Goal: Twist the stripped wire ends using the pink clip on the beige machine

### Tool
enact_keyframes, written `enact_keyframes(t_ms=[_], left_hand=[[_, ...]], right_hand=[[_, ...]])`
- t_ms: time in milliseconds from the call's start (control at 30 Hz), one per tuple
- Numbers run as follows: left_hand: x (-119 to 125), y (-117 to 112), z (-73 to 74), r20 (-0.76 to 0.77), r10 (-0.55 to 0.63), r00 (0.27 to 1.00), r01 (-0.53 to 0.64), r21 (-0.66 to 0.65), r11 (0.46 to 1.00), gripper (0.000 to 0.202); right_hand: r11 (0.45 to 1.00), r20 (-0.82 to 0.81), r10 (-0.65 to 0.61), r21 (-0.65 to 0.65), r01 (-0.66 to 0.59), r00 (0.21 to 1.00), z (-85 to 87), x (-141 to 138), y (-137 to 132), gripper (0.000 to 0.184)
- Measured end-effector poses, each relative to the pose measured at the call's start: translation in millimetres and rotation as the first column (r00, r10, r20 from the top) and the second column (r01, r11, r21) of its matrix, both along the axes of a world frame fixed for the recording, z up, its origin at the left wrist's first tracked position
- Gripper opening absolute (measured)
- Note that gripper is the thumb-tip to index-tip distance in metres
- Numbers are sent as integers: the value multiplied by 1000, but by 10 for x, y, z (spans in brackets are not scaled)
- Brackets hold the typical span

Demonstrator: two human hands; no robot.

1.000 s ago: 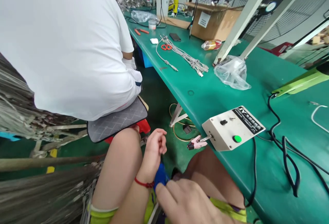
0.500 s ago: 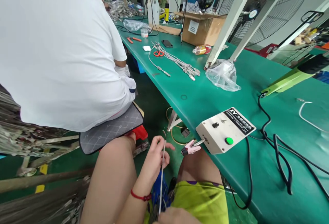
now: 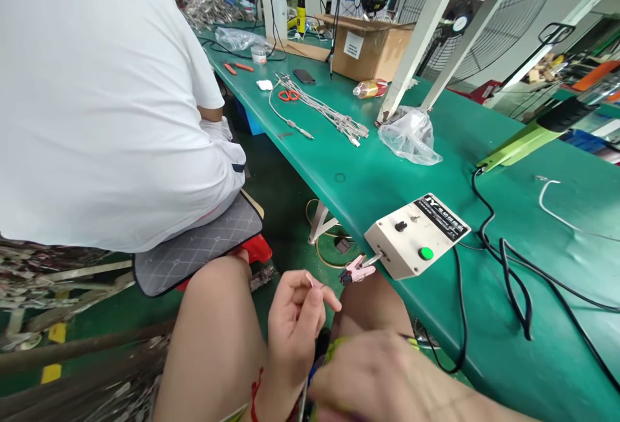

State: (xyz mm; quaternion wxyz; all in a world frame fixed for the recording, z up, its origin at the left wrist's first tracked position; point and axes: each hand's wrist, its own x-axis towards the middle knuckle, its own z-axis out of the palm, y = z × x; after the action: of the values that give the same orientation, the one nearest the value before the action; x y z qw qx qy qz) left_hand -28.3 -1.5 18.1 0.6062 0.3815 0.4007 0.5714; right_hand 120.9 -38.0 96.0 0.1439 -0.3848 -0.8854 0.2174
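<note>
"Where is the thin wire point(image 3: 310, 279) sitting?"
"To the left of the white box point(image 3: 416, 236) and nearer the wearer; the left hand point(image 3: 298, 312) is pinching it between thumb and forefinger."
"And the right hand point(image 3: 368, 373)?"
"It's blurring, so I can't tell whether it's gripping anything."
"What's around?"
"A pink clip point(image 3: 357, 271) is jutting from the box's near side, grey cables point(image 3: 334, 112) are lying beyond the box on the green surface point(image 3: 358, 196), and a person in white point(image 3: 106, 105) is sitting left of it."
</note>
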Motion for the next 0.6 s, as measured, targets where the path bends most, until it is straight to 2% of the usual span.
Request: enact_keyframes(t_ms=[33, 67, 100, 167, 200, 233, 333, 433, 600], left_hand=[[14, -68, 18, 9, 11, 1000, -11, 11, 1000, 39], [30, -131, 32, 12, 16, 1000, -17, 26, 1000, 37], [47, -185, 42, 10, 17, 1000, -18, 46, 999, 35], [78, -255, 43, -21, 13, 1000, -11, 76, 997, 28], [89, -268, 36, -38, 12, 999, -9, 94, 996, 25], [96, -267, 23, -55, 10, 998, -4, 110, 994, 21], [87, -204, -28, -99, 11, 995, 9, 195, 981, 11], [66, -128, -68, -157, -4, 988, 48, 278, 959, 6], [67, -110, -63, -156, -41, 987, 79, 249, 965, 8]], right_hand=[[991, -100, -124, -57, 119, 987, 77, 46, -2, 24], [956, -217, -282, -144, 255, 935, 131, 78, -10, 22], [895, -322, -436, -254, 368, 840, 158, 98, -22, 18], [761, -441, -645, -446, 472, 624, 134, 112, -44, 11], [728, -460, -683, -491, 478, 567, 96, 115, -51, 12], [714, -465, -697, -518, 470, 546, 53, 121, -52, 13], [713, -476, -691, -571, 406, 544, -42, 172, -24, 19], [715, -485, -684, -595, 368, 544, -56, 248, 36, 17], [728, -504, -667, -600, 332, 549, -39, 269, 135, 10]])
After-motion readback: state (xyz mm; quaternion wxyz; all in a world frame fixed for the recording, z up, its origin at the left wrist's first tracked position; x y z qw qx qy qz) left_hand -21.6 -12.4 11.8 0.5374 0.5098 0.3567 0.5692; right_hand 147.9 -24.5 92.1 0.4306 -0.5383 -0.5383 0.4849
